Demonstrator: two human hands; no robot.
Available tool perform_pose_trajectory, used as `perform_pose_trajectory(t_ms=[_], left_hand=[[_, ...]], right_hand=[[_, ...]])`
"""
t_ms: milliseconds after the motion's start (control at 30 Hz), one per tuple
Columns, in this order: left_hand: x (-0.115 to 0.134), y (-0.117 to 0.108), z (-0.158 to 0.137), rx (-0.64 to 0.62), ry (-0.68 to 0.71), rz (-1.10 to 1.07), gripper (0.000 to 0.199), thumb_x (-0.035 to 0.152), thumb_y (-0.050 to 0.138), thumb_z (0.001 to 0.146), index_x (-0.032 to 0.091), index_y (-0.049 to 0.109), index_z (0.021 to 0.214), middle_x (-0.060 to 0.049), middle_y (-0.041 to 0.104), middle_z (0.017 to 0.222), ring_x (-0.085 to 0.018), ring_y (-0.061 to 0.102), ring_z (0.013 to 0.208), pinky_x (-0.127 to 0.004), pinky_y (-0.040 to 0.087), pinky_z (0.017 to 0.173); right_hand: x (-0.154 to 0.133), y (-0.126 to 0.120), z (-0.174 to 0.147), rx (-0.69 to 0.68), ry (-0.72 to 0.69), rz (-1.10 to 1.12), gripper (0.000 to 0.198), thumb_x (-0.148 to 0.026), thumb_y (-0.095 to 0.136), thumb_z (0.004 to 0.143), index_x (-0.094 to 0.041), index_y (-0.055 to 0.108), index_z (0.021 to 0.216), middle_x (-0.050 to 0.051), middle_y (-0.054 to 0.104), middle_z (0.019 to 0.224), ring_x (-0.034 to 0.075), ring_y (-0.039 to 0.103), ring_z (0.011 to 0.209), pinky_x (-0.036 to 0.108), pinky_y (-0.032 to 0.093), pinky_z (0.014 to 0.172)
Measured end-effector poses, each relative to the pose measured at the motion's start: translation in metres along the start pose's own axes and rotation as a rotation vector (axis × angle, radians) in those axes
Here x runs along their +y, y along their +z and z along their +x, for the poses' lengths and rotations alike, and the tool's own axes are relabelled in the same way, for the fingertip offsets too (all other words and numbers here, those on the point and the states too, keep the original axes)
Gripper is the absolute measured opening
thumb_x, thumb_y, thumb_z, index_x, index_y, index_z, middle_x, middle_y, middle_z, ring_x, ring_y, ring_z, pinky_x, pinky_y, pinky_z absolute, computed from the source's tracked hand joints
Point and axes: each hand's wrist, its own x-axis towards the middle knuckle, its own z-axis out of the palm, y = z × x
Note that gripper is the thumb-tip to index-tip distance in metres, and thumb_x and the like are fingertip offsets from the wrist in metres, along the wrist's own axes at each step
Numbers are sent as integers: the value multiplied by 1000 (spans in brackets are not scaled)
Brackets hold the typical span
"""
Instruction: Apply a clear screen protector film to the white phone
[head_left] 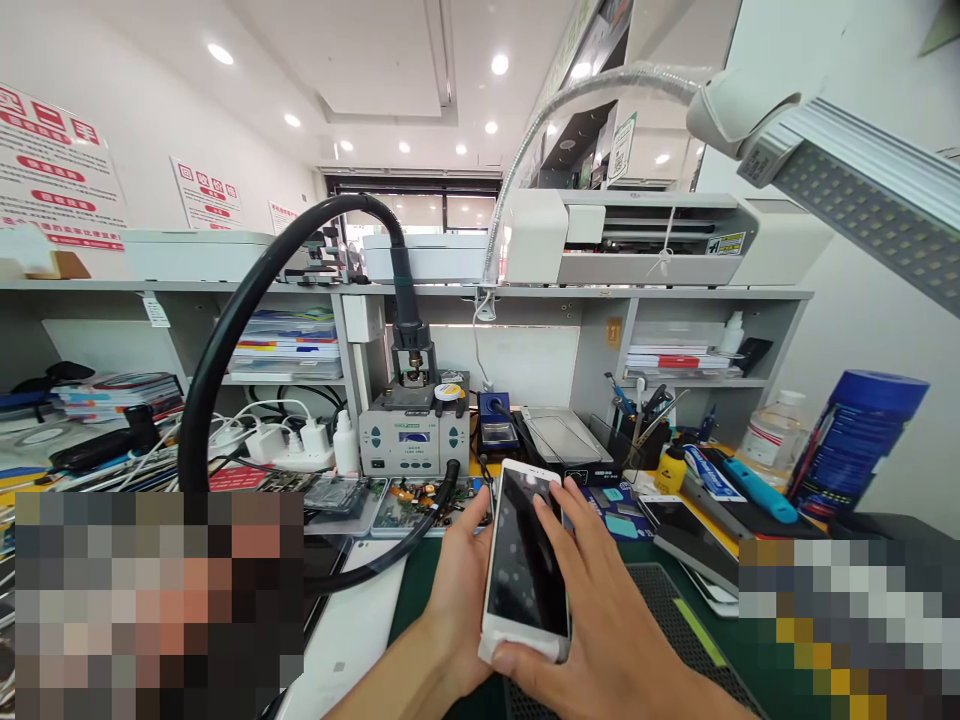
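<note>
A white smartphone (525,560) with a dark screen is held up over the bench, tilted slightly. Pale round spots show on its glass. My left hand (457,590) grips the phone along its left side and from behind, thumb at the edge. Across the right side lies my right hand (600,590), its fingers reaching over the upper screen and its thumb at the bottom left corner. Below the hands are a green mat (416,585) and a black perforated pad (667,600).
A hot air station (415,443) with a thick black hose (225,350) stands behind. Circuit boards lie in a clear tray (382,515). To the right are a tool holder (641,440), a yellow bottle (670,470), more phones (694,540) and a blue canister (855,445). A lamp (862,180) hangs above.
</note>
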Motion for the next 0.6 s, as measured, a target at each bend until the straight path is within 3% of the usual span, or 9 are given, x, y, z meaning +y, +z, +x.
perform_pose_trajectory(t_ms=[300,467,600], left_hand=[[14,-1,-1,-64,26,38,53,54,47,94,11,67,119,-13,75,89,-27,73,76,-38,53,78],[21,0,-3,-93,40,90,64,58,41,95,5,66,121,-18,75,91,-28,72,72,-36,53,71],[22,1,-4,-42,42,102,64,57,43,95,5,65,124,-19,75,93,-30,73,75,-38,54,73]], right_hand=[[7,-11,-1,-75,152,82,99,-56,66,81,-26,10,157,11,7,166,43,10,150,64,34,113],[9,-15,1,-131,238,182,94,-58,64,83,-25,16,156,12,13,164,40,15,150,58,34,115],[9,-17,0,-142,247,274,91,-53,63,86,-26,12,156,14,17,163,38,16,150,58,31,117]])
